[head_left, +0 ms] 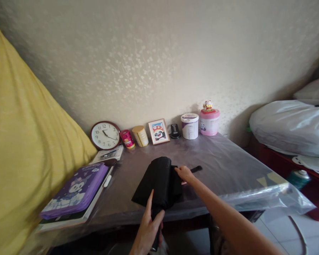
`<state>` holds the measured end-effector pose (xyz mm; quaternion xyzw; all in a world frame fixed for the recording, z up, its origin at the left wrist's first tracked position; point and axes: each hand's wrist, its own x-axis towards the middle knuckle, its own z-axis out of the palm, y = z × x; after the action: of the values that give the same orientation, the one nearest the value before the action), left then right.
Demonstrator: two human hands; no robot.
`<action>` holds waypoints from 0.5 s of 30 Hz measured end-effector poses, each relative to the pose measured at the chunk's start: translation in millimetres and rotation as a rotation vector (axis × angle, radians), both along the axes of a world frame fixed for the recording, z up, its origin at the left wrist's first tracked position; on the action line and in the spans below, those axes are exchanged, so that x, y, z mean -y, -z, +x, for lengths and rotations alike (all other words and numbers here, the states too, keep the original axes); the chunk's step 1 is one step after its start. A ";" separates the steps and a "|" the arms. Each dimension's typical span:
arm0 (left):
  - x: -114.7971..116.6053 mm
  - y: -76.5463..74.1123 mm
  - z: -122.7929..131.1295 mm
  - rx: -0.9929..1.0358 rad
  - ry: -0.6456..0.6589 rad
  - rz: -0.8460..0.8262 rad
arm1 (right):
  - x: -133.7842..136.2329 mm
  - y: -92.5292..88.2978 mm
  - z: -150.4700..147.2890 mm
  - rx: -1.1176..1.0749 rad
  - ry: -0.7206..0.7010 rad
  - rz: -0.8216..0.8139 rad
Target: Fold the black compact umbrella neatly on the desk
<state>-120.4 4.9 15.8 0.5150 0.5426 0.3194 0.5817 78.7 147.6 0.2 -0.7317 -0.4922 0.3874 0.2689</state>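
Observation:
A black folding umbrella (156,180), collapsed with its fabric loose, lies over the near part of the table. My left hand (149,226) is wrapped round its dark handle at the table's front edge, the index finger stretched along the fabric. On the right side of the umbrella, my right hand (184,174) pinches a fold of the black cloth. A short black strap (196,169) sticks out past that hand onto the table cover. The fingertips of my right hand are partly hidden by the fabric.
Against the wall stand a round clock (105,135), a pink can (127,139), a yellow-lidded tin (140,136), a panda picture (158,131), a white tub (190,126) and a pink tub (209,122). A purple case (76,189) lies left on books. Clear plastic (276,193) overhangs the table's right edge.

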 end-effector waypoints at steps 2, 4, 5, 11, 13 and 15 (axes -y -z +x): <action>0.1 -5.8 -1.7 0.022 0.004 -0.012 | -0.9 2.7 0.2 0.050 -0.010 0.014; -0.7 -11.3 -4.4 0.064 0.016 -0.016 | -0.8 3.9 0.0 0.109 -0.025 0.040; -1.4 -13.9 -6.0 0.085 0.018 -0.017 | -0.2 4.0 -0.2 0.141 -0.033 0.059; -6.0 -18.9 -14.3 0.123 -0.043 -0.029 | 7.3 -2.0 2.6 0.342 -0.068 0.182; -7.1 -16.9 -15.5 0.131 -0.066 -0.016 | 8.5 -3.3 4.2 0.381 -0.076 0.199; -7.5 -15.4 -15.7 0.123 -0.073 -0.024 | 8.1 -2.5 4.7 0.394 -0.088 0.203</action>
<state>-136.1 12.3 31.2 0.4672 0.5279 0.3649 0.6082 83.3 139.5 2.7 -0.7402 -0.6030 0.1969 0.2227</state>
